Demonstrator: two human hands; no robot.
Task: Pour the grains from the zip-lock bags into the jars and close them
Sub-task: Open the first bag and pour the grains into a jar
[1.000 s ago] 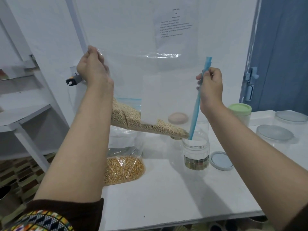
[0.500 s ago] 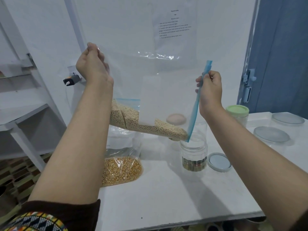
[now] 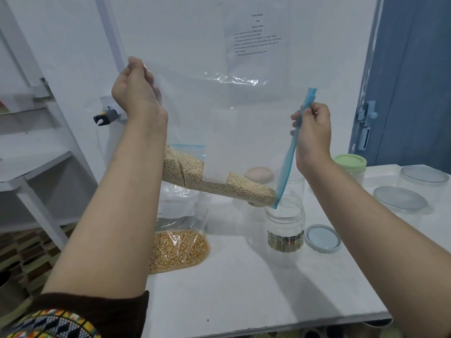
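I hold a large clear zip-lock bag (image 3: 219, 113) up over the table, turned on its side. My left hand (image 3: 136, 91) grips its bottom corner high up. My right hand (image 3: 312, 132) pinches the blue zip strip (image 3: 290, 157) at the mouth. Pale grains (image 3: 219, 185) lie along the bag's lower edge, sloping down to the mouth corner, which hangs just over the open clear jar (image 3: 285, 223). The jar has a thin layer of something dark at its bottom. Its blue lid (image 3: 322, 237) lies flat on the table to the right.
A bag of yellow corn kernels (image 3: 178, 247) lies on the white table (image 3: 244, 301) at the left. Behind stand a jar with a pink lid (image 3: 258, 174), a green-lidded jar (image 3: 350, 163) and two grey-lidded jars (image 3: 400, 198). A white shelf (image 3: 36, 167) stands left.
The bag has tilted slightly, and the grains have slid further toward the mouth corner over the jar. Both hands keep their grips.
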